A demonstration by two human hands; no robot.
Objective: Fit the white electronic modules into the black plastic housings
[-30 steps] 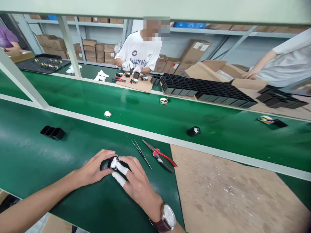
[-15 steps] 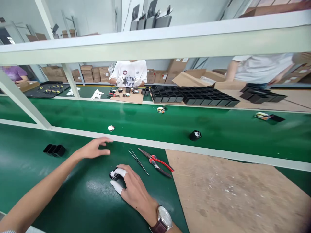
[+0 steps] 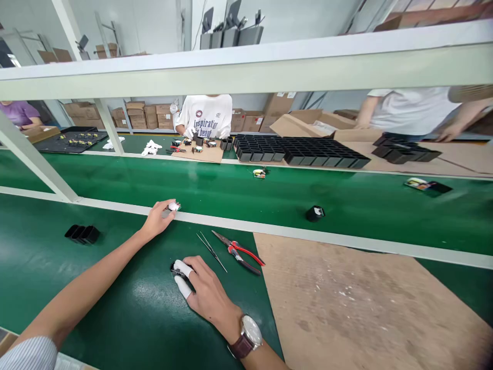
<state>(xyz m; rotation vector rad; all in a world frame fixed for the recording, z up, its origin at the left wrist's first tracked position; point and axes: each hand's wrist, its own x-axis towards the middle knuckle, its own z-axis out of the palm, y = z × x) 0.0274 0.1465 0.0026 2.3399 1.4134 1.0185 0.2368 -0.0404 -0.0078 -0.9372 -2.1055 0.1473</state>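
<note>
My left hand reaches over the pale rail at the edge of the green belt, thumb and fingers closed around a small white-topped electronic part. On the near green table, my right hand, with white finger cots on thumb and forefinger, grips a small black plastic housing with a white top. Its far side is partly hidden by the fingers. Just beyond the right hand lie metal tweezers and red-and-black-handled long-nose pliers, neither touched.
Several black housings stand at left. A worn brown board covers the table at right. On the belt are another black housing and a circuit board. A beam crosses above; co-workers sit or stand opposite.
My left hand has moved forward over the rail and closed on the white-topped part on the belt. My right hand keeps its grip on the housing; the view has shifted slightly.
</note>
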